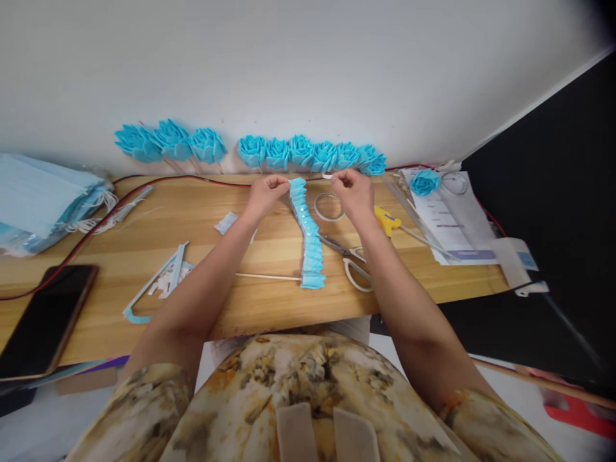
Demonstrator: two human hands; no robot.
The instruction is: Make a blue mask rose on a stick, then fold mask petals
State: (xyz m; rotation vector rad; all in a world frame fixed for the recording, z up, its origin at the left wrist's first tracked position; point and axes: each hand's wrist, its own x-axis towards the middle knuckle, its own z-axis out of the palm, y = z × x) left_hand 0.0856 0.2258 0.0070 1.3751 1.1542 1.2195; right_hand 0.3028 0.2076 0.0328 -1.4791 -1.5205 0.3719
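Note:
A long pleated blue strip [308,234] lies along the wooden table [202,218], running from its far end towards me. My left hand [265,192] pinches the far end of that strip, fingers closed on it. My right hand [353,191] is closed in a pinch just to the right of the strip's far end, on a thin pale piece that looks like tape. A clear tape roll [328,206] lies just below my right hand. A thin wooden stick [267,276] lies by the near end of the strip.
Several blue flowers [308,154] stand along the wall, another [425,182] on papers at right. Scissors [353,262] and a yellow glue gun [387,221] lie near my right arm. A stack of blue masks [43,199], a phone [45,317] and blue offcuts [158,282] lie at left.

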